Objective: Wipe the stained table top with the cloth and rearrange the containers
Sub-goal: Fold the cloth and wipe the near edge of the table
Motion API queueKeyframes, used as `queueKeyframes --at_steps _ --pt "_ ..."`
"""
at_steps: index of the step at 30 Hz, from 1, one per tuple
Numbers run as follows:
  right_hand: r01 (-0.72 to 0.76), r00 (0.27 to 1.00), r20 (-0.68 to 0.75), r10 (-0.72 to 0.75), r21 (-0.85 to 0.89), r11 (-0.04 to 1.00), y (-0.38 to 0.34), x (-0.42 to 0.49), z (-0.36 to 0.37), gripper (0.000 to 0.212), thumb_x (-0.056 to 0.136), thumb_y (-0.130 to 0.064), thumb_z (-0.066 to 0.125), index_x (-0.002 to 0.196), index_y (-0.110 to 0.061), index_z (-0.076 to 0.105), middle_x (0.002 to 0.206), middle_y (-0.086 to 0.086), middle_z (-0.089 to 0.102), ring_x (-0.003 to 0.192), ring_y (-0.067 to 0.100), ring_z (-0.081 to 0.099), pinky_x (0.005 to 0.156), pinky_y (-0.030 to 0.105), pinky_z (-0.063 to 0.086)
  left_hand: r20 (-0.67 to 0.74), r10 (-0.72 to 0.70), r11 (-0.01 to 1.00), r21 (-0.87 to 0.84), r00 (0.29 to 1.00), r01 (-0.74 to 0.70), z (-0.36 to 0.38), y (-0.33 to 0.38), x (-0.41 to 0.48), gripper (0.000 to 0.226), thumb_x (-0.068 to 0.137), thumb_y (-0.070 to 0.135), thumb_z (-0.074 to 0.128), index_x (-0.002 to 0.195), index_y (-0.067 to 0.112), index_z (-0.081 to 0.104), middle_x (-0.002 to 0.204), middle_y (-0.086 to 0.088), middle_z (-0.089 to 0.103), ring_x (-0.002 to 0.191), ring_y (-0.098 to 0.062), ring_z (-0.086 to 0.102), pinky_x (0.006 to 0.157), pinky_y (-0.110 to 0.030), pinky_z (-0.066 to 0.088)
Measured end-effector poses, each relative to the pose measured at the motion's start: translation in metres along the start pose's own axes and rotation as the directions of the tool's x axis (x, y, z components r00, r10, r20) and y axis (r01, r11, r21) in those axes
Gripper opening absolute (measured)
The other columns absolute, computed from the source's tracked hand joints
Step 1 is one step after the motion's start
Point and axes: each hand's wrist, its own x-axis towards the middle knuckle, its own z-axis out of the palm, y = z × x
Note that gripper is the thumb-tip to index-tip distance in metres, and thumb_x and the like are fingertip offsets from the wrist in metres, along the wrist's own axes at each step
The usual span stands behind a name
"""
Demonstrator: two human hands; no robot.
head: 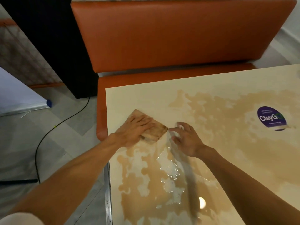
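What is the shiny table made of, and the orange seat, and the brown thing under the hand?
Table top: looks like smooth cream laminate, glossy; the lamp glare and beading puddles suggest it.
Orange seat: probably vinyl or faux leather, with a soft sheen and padded edges.
Cloth under the left hand: folded fabric, apparently stained brown; too blurred for the weave.

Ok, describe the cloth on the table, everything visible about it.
The cloth is a folded, roughly square pad, tan and stained brown, darkest along its right edge, where the folded layers show. It looks damp. It lies flat near the table's left edge, turned cornerwise, beside the brown spill. The left hand presses on it with straight, spread fingers, covering its near-left part. The right hand hovers just right of its corner; contact cannot be told.
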Motion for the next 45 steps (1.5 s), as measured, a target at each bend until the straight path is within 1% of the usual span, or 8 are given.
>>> queueKeyframes --at_steps 6,19,27,32,37,39,41,45 --pt "0.010 1.000 -0.008 -0.010 -0.009 1.000 0.003 -0.003 0.007 0.041 0.100 -0.037 0.041 0.141 -0.034 0.042 0.157 0.003 0.020 0.147 0.022 0.013 0.117 0.047 0.015 0.030 -0.018 1.000 -0.010 0.999 0.018 0.009 0.001 -0.012 0.079 0.092 0.000 0.045 0.152 0.036 0.009 0.160 0.014 -0.006 0.147 -0.013 -0.015 0.119 -0.042 -0.010" --pt "0.002 1.000 0.012 -0.002 -0.043 0.999 0.003 -0.005 0.008 0.043 0.101 -0.037 0.037 0.143 -0.037 0.037 0.159 0.002 0.015 0.149 0.020 0.006 0.118 0.048 0.013 -0.005 -0.105 0.988 -0.112 0.994 0.104 0.017 0.010 -0.082 0.086 0.084 -0.010 0.043 0.151 0.037 0.013 0.152 0.020 -0.008 0.141 -0.005 -0.017 0.114 -0.032 -0.014" --pt "0.010 0.999 0.032 -0.008 -0.057 0.998 0.004 -0.005 0.007 0.043 0.100 -0.038 0.038 0.143 -0.037 0.036 0.160 0.003 0.015 0.148 0.023 0.007 0.117 0.051 0.015 -0.099 -0.222 0.962 -0.187 0.970 0.201 0.047 0.033 -0.132 0.086 0.079 -0.011 0.044 0.150 0.033 0.023 0.158 0.012 0.008 0.148 -0.016 -0.001 0.120 -0.041 0.003" --pt "0.017 0.998 0.063 -0.012 -0.082 0.997 0.000 -0.009 0.004 0.044 0.099 -0.038 0.038 0.144 -0.036 0.036 0.160 0.003 0.014 0.147 0.025 0.011 0.116 0.051 0.018 -0.104 -0.262 0.929 -0.295 0.959 0.222 0.053 0.049 -0.154 0.087 0.080 -0.014 0.040 0.148 0.037 0.021 0.156 0.017 0.008 0.147 -0.010 -0.001 0.122 -0.040 0.005" --pt "0.021 0.999 0.050 -0.020 -0.026 0.999 -0.010 -0.034 -0.005 0.044 0.099 -0.033 0.044 0.142 -0.031 0.041 0.155 0.007 0.024 0.144 0.027 0.020 0.116 0.046 0.023 -0.092 -0.465 0.595 -0.768 0.880 0.235 0.012 0.055 -0.139 0.044 0.095 -0.009 0.042 0.123 0.021 0.058 0.118 0.021 0.063 0.116 0.007 0.052 0.107 -0.019 0.037" --pt "0.013 1.000 0.017 -0.014 0.009 1.000 -0.011 -0.050 -0.005 0.043 0.098 -0.029 0.047 0.141 -0.031 0.044 0.155 0.007 0.026 0.145 0.027 0.020 0.117 0.043 0.022 -0.138 -0.490 0.639 -0.728 0.861 0.247 -0.005 0.050 -0.129 0.050 0.094 -0.011 0.041 0.133 0.019 0.051 0.121 0.021 0.056 0.115 0.009 0.051 0.104 -0.017 0.037" --pt "-0.007 1.000 0.019 0.007 0.023 1.000 -0.010 -0.066 -0.002 0.042 0.097 -0.028 0.048 0.139 -0.031 0.046 0.155 0.007 0.025 0.145 0.029 0.020 0.117 0.042 0.023 -0.227 -0.477 0.725 -0.647 0.849 0.234 -0.017 0.045 -0.115 0.060 0.090 -0.014 0.040 0.138 0.020 0.047 0.130 0.014 0.052 0.122 -0.004 0.049 0.106 -0.025 0.038" --pt "-0.045 0.996 0.073 0.048 -0.047 0.998 -0.007 -0.091 0.007 0.043 0.098 -0.030 0.045 0.141 -0.034 0.040 0.155 0.007 0.021 0.144 0.028 0.016 0.114 0.045 0.027 -0.254 -0.190 0.953 -0.282 0.948 0.115 -0.020 0.064 -0.069 0.078 0.076 -0.016 0.044 0.145 0.019 0.039 0.153 -0.002 0.037 0.136 -0.028 0.036 0.114 -0.041 0.028"
